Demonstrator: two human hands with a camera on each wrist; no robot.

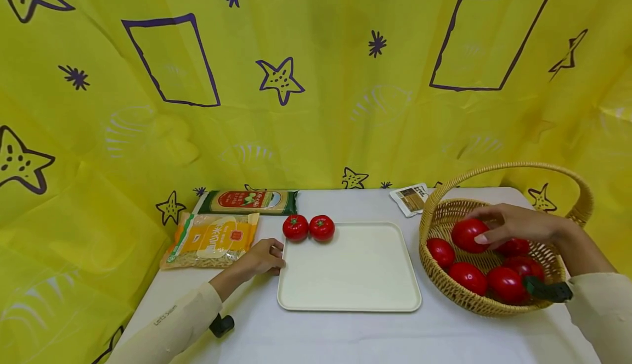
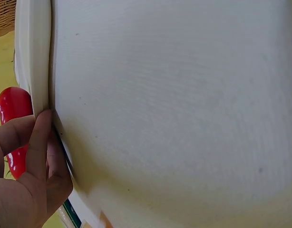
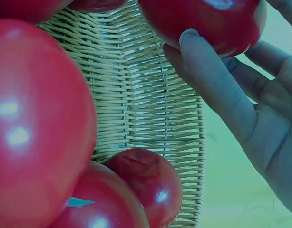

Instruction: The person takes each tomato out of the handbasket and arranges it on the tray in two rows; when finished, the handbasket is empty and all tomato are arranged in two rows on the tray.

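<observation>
Yellow curtain | right fingers pinch fruit over basket | left fingers seemingly pinch tray

Eight tomatoes visible, one tray, one basket, two large packets, one small packet.

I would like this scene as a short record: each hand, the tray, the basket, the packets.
left hand: pinches left rim of the tray
right hand: holds a red tomato in or just above the basket
tray: pale, two tomatoes at its far left corner
basket: wicker, more tomatoes inside
packets: orange bag and green packet at left, white packet at back
</observation>
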